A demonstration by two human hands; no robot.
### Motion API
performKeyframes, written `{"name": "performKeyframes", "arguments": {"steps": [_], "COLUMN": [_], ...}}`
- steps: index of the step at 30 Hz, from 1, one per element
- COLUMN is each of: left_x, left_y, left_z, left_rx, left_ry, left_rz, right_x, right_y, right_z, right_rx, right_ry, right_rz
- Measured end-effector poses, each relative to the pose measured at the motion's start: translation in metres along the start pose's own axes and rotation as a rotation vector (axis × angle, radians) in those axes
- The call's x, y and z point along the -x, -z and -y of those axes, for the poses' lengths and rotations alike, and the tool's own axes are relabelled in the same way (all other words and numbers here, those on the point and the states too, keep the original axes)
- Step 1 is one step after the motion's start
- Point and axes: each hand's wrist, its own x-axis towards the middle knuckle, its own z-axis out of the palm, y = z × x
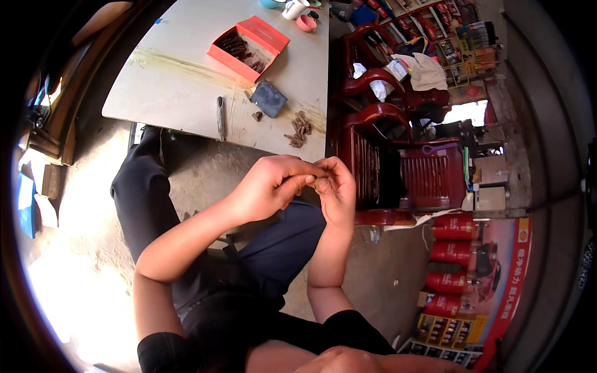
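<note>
My left hand (pixel 280 186) and my right hand (pixel 336 189) meet above my lap near the table's front edge, both with fingers pinched around a small brown piece (pixel 321 181), mostly hidden by them. On the pale table (pixel 161 87) just beyond them lie a pile of brown pieces (pixel 300 130), a lone brown lump (pixel 257 116), a dark grey rectangular block (pixel 268 98) and a slim metal tool (pixel 221 117). Farther back sits an open red box (pixel 230 68) holding dark brown sticks.
A white mug (pixel 295 9) and a pink bowl (pixel 306 23) stand at the table's back. Red wooden chairs (pixel 429 171) with cloths and items are at the right, beside stocked shelves (pixel 460 50) and a red poster (pixel 510 280). Dark wooden furniture (pixel 56 137) stands at the left.
</note>
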Motion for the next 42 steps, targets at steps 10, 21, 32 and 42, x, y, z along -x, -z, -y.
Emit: {"name": "performKeyframes", "arguments": {"steps": [10,21,32,42], "left_x": [-0.005,-0.003,-0.005,-0.003], "left_y": [0.001,0.010,0.026,0.009], "left_z": [0.000,0.015,0.015,0.054], "left_rx": [0.291,-0.803,0.297,-0.720], "left_ry": [0.218,-0.059,0.528,-0.063], "left_rz": [-0.012,-0.041,0.225,-0.011], "right_x": [-0.005,-0.020,-0.010,-0.010], "right_y": [-0.007,0.006,0.000,0.000], "right_z": [-0.013,-0.034,-0.005,-0.070], "right_rx": [0.052,-0.316,0.721,0.013], "right_ry": [-0.109,-0.397,0.333,-0.248], "right_rz": [-0.123,-0.015,0.005,-0.181]}}
